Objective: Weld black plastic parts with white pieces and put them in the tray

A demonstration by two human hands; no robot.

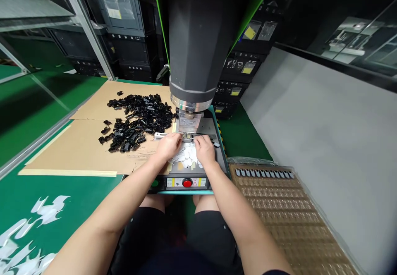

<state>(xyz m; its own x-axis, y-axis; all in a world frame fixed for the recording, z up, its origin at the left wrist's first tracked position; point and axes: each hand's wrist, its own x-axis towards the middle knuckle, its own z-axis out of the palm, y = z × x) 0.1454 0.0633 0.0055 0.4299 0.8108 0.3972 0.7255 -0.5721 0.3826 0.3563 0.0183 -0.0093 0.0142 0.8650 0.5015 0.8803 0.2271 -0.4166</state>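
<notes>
In the middle of the frame, the left hand [169, 146] and the right hand [204, 149] are at both sides of a small metal fixture [187, 136], below the machine head [192, 56]; their fingers are bent, but I cannot tell whether either grip is closed on something. Left of the centre, many black pieces [150, 111] lie on a brown sheet [77, 151], and white pieces [187, 155] lie between the wrists.

Access above the fixture [187, 137] is blocked by the machine head [192, 47]; passage is afforded over cardboard [74, 151] left of the black parts [151, 115].
</notes>
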